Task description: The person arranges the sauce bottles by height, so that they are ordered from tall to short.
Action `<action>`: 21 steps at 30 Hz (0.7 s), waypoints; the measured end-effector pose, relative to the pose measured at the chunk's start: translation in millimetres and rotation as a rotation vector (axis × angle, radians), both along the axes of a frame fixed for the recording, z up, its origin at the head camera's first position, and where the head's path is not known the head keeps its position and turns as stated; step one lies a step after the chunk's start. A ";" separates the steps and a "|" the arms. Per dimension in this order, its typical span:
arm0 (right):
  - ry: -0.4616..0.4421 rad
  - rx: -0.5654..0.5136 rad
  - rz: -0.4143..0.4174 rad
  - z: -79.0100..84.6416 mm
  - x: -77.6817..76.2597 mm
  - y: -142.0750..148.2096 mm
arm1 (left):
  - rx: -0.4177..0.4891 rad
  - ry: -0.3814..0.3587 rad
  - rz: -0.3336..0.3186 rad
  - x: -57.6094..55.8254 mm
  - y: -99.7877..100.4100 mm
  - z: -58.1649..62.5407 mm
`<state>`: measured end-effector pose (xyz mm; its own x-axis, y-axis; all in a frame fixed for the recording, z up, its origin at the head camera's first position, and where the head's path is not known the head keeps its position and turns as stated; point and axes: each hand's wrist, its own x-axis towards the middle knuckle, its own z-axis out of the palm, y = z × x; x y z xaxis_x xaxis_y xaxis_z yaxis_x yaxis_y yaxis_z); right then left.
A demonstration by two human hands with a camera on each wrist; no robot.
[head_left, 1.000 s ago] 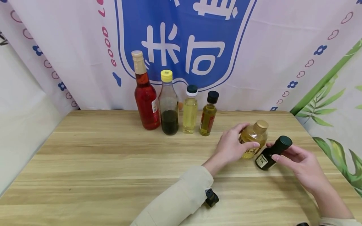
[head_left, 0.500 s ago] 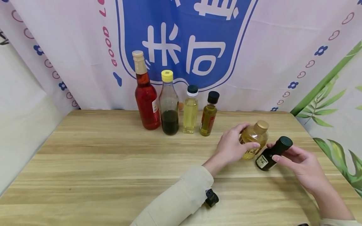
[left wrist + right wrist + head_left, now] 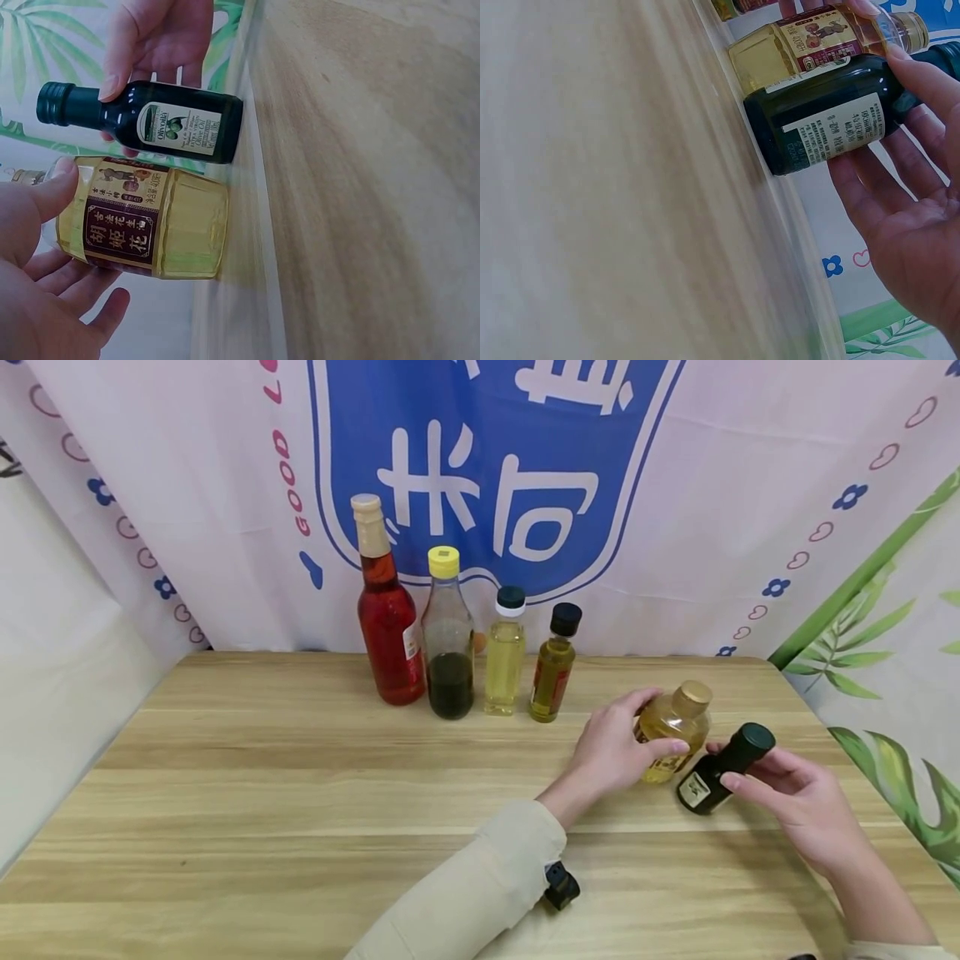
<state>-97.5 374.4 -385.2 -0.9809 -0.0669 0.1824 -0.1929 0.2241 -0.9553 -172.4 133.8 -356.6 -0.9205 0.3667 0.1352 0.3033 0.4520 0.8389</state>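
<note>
In the head view, my left hand [image 3: 611,745] grips a clear bottle of yellow peanut oil [image 3: 681,720] with a gold cap, thumb across its front. My right hand [image 3: 813,806] holds a small dark green olive oil bottle [image 3: 738,752] between thumb and fingers, just to the right of it. Both stand on the table, close side by side. The left wrist view shows the maroon label of the peanut oil bottle [image 3: 191,225] and the pale front label of the olive oil bottle [image 3: 180,129]. The back label of the olive oil bottle [image 3: 825,127] faces the right wrist camera.
Along the back of the wooden table [image 3: 300,827] stand a tall red bottle [image 3: 392,627], a yellow-capped bottle of dark liquid [image 3: 450,681], a pale oil bottle [image 3: 505,664] and a black-capped oil bottle [image 3: 553,677]. A printed curtain [image 3: 697,527] hangs behind them.
</note>
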 end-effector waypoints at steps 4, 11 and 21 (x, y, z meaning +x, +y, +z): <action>-0.003 -0.006 0.002 0.7 -0.2 0.2 | 0.003 0.006 -0.002 -0.3 0.0 -0.4; -0.001 0.001 -0.003 -0.4 0.2 0.0 | -0.008 0.010 -0.004 -0.4 -0.1 -0.9; 0.022 -0.033 0.003 -2.1 -0.3 -0.2 | -0.027 0.026 -0.005 -0.7 -0.1 -0.8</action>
<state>-97.8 374.3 -387.4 -0.9764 -0.0640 0.2064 -0.2150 0.1923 -0.9575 -173.1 133.6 -357.4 -0.9147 0.3754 0.1494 0.3275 0.4723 0.8184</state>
